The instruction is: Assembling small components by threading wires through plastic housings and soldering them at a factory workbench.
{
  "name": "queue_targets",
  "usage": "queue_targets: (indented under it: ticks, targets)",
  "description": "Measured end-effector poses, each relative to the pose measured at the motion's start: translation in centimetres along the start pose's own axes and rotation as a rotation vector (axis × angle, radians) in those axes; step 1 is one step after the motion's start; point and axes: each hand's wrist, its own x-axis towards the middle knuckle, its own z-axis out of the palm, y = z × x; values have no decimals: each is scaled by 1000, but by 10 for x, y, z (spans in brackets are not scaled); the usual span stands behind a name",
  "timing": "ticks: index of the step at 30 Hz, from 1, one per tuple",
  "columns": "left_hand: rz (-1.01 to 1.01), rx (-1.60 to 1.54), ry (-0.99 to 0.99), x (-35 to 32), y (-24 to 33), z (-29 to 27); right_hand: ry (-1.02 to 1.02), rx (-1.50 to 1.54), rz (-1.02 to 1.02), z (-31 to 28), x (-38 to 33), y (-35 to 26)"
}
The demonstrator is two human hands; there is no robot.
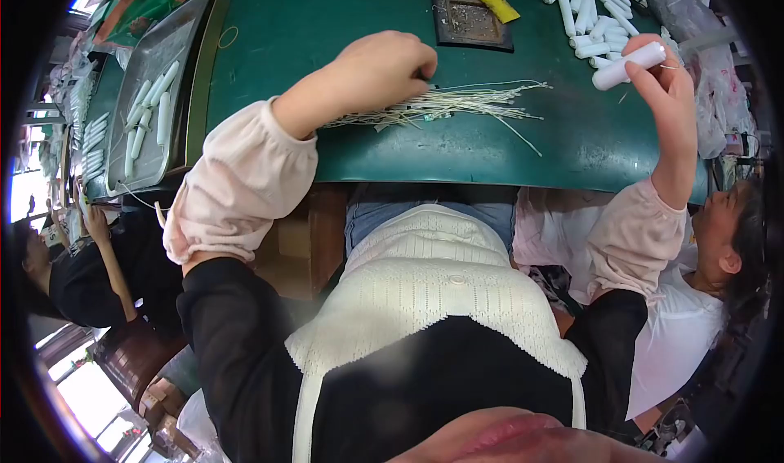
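Observation:
My right hand [671,95] is raised at the right of the table, its thumb and fingers closed round a white plastic tube [627,66]. The tube is tilted, its narrower end up and to the right. A bundle of thin white wires [482,102] lies spread across the green tabletop in front of me. My left hand [380,67] is over the left part of this bundle, fingers curled down into it. Whatever sits between those fingertips is hidden by the hand.
More white tubes [590,14] are piled at the far right. A dark tray [474,22] with a yellow packet [498,6] stands at the back. On the left, a metal tray [184,46] holds several tubes. Other people sit at both sides of the green table [327,18].

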Motion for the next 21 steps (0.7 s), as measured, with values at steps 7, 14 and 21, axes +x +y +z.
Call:
queue_targets:
  ticks: [7,14,21]
  targets:
    - [-61,-65,-161,-12,17,-7,-205,-100,-78,77,17,12]
    - [-32,-234,84,-28,44,-39,-321,-256,-38,79,16,-1]
    - [-95,-608,-50,-43,53,-42,-651,243,15,87,11,-35]
